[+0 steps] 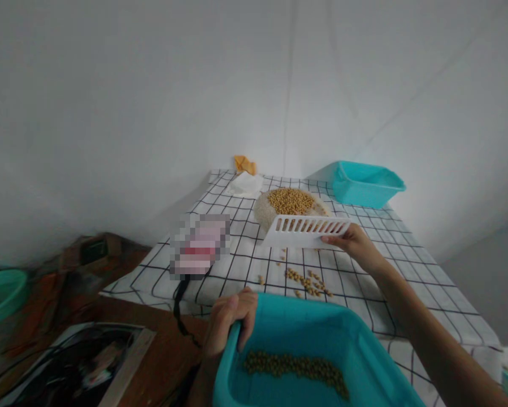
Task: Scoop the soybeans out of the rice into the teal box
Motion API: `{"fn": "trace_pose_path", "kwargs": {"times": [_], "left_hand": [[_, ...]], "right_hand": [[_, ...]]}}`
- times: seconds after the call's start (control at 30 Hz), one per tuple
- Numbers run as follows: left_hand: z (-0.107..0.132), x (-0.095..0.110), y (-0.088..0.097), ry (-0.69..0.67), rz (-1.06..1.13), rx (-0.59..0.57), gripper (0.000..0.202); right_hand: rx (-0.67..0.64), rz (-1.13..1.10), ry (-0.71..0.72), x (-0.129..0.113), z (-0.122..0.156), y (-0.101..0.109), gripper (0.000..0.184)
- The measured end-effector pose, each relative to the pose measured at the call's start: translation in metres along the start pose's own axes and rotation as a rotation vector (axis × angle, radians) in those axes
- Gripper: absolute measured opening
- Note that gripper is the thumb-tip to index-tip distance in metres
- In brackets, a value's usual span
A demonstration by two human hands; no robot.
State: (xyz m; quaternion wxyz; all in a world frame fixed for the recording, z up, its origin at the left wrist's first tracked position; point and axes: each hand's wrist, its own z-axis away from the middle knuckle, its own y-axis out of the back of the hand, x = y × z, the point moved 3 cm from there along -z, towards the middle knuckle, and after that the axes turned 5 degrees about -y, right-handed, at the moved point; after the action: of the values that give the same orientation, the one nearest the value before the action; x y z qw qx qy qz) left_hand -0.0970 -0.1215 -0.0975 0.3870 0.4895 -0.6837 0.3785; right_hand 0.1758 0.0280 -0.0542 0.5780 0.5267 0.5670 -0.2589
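Observation:
My left hand (pixel 235 316) is closed over the rim of a teal plastic basin (pixel 304 311), at the table's near edge. Soybeans (pixel 296 367) lie in a band on the basin's floor. In my right hand (pixel 353 243) is a white slotted plastic panel (pixel 296 234), held by its right end and tilted over the tablecloth. Just behind the panel, a heap of soybeans (pixel 290 200) sits on a pile of white grains (pixel 264 212), partly hidden by it. Loose soybeans (pixel 307 282) are scattered on the cloth between the panel and the basin.
A second teal basin (pixel 366 183) stands at the back right of the checked tablecloth (pixel 241 265). White paper or cloth (pixel 245 185) and an orange cloth (pixel 245 164) lie at the back left. A blurred pink object (pixel 200 246) with a dark strap rests left. A green basin (pixel 3 294) is far left.

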Motion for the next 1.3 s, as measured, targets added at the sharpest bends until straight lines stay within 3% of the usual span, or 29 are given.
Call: {"fn": "trace_pose_path", "kwargs": {"times": [0.43,0.93,1.03,1.1,1.23,1.3], "left_hand": [[-0.002,0.001,0.002,0.005,0.07,-0.042,0.066],[-0.003,-0.002,0.002,-0.006,0.07,0.013,0.069],[-0.003,-0.001,0.001,-0.023,0.06,0.015,0.068],[-0.003,0.0,0.0,-0.017,0.054,0.015,0.067],[-0.003,0.002,0.0,0.021,0.027,0.019,0.067],[-0.002,0.003,0.001,0.037,-0.002,0.021,0.068]], "right_hand": [[-0.106,-0.012,-0.034,0.006,0.007,-0.009,0.018],[-0.166,-0.092,-0.107,0.002,0.015,-0.014,0.02],[-0.085,-0.132,-0.085,0.002,0.014,-0.01,0.022],[0.049,-0.183,-0.07,0.003,0.013,0.0,0.026],[0.384,-0.262,-0.066,0.005,0.017,0.035,0.031],[0.491,-0.275,-0.083,0.008,0.023,0.053,0.031]]}}
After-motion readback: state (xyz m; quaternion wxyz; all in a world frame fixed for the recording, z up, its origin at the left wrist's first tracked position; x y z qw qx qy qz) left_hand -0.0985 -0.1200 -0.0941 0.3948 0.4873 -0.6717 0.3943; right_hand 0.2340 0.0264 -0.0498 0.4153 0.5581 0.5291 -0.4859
